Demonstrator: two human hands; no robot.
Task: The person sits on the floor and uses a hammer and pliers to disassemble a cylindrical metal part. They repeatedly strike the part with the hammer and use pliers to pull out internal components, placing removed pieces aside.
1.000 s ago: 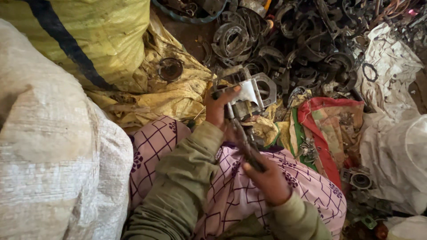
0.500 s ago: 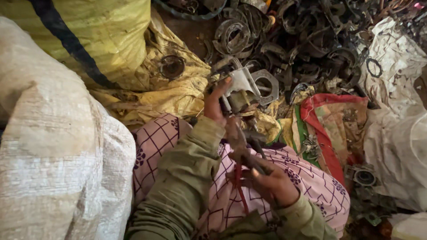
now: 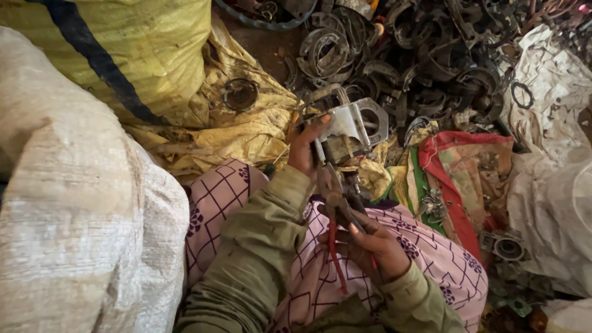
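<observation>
Your left hand (image 3: 306, 148) grips the shiny metal part (image 3: 353, 123), its flat plate leaning up and right. Your right hand (image 3: 376, 246) squeezes the red-handled pliers (image 3: 336, 216), nose pointing up at the part.

Yellow sack (image 3: 123, 43), white sack (image 3: 74, 216), dark metal rings (image 3: 431, 55) (possibly scrap clamps).

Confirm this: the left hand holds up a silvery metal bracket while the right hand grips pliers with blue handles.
Not quite. In the head view the pliers in the right hand have red handles, not blue. The rest stands: the left hand holds up the silvery metal bracket.
</observation>
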